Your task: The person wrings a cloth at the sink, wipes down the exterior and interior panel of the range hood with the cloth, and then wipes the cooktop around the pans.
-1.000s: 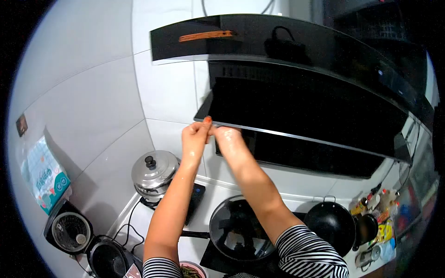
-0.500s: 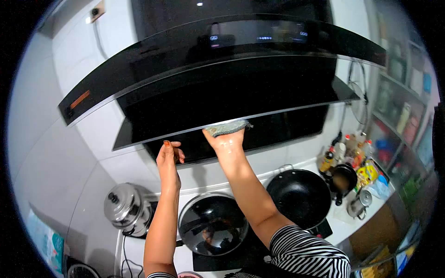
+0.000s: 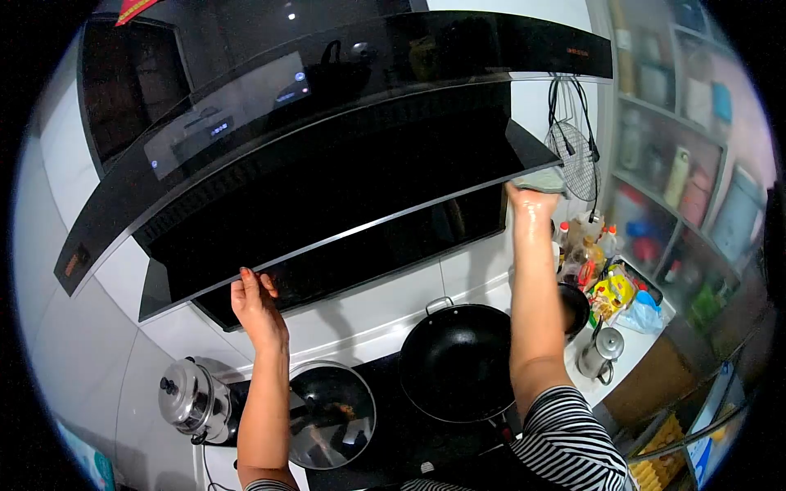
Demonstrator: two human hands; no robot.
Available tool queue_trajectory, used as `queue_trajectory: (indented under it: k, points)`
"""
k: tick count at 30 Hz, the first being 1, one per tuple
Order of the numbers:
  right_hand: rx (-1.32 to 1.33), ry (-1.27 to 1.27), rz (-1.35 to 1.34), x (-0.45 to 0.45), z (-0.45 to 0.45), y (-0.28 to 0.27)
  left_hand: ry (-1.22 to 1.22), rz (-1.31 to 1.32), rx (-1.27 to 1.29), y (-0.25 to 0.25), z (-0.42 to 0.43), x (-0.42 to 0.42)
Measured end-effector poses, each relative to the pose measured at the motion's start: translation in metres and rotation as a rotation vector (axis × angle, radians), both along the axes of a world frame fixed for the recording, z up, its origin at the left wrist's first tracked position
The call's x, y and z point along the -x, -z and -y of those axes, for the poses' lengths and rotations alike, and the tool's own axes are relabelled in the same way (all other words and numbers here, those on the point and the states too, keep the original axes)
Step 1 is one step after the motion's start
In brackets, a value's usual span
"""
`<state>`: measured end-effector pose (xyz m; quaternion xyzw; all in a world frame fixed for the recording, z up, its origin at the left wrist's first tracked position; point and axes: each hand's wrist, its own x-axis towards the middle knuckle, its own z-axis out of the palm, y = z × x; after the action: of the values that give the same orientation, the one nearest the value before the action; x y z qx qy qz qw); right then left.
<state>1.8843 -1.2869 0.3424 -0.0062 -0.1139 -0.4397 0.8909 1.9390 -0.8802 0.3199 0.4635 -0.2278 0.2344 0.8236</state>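
A black range hood (image 3: 458, 49) has a tilted black lower panel (image 3: 344, 188) with a thin pale front edge. My right hand (image 3: 534, 203) is closed on a damp-looking, grey-green cloth (image 3: 542, 179) and presses it against the panel's right end; its fingers are mostly hidden behind the cloth. Wet shine shows on the back of that hand. My left hand (image 3: 259, 309) is raised at the panel's left part, its fingers loosely bent and apart. Its fingertips meet the front edge in view, and I see nothing held in them.
Below stand a black wok (image 3: 458, 360), a glass-lidded pan (image 3: 332, 417) and a steel pot (image 3: 192, 397). To the right are several bottles (image 3: 585, 254), a metal jug (image 3: 602, 352) and a glass-fronted cabinet (image 3: 663, 164). Cables (image 3: 569, 106) and a wire rack (image 3: 577, 155) hang nearby.
My right hand has slid the cloth from the panel's middle to its right end. My left hand has come up to the front edge. The view has turned and shifted right.
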Motion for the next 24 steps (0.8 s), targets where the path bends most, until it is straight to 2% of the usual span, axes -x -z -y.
queue_trajectory:
  k: [4, 6, 8, 11, 16, 18, 19, 20, 24]
  points:
    - [0.008, -0.01, -0.046, 0.013, 0.037, 0.003, -0.018, 0.01, -0.037, 0.002, -0.003, -0.001]
    - [0.146, -0.048, 0.103, 0.007, 0.055, 0.008, -0.067, -0.036, -0.057, 0.0, -0.001, 0.003]
    - [0.169, -0.047, 0.137, -0.003, 0.065, 0.011, -0.078, -0.028, -0.053, 0.002, -0.002, 0.002]
    - [0.2, -0.012, 0.142, -0.013, 0.058, 0.008, -0.085, 0.006, -0.042, -0.003, 0.003, 0.002]
    - [0.234, -0.025, 0.297, -0.044, 0.032, -0.007, -0.109, 0.046, -0.021, -0.012, 0.005, 0.003]
    - [0.165, 0.056, 0.124, -0.066, 0.028, -0.007, -0.13, 0.025, -0.041, -0.011, 0.005, 0.005]
    - [0.35, 0.309, -0.067, -0.075, 0.022, -0.007, -0.146, 0.001, -0.055, -0.011, 0.004, 0.005]
    - [0.433, 0.386, -0.172, -0.083, 0.022, -0.006, -0.158, 0.008, -0.056, -0.01, 0.003, 0.005]
    - [0.532, 0.317, -0.219, -0.099, 0.028, -0.002, -0.136, -0.024, -0.094, -0.006, 0.0, 0.003]
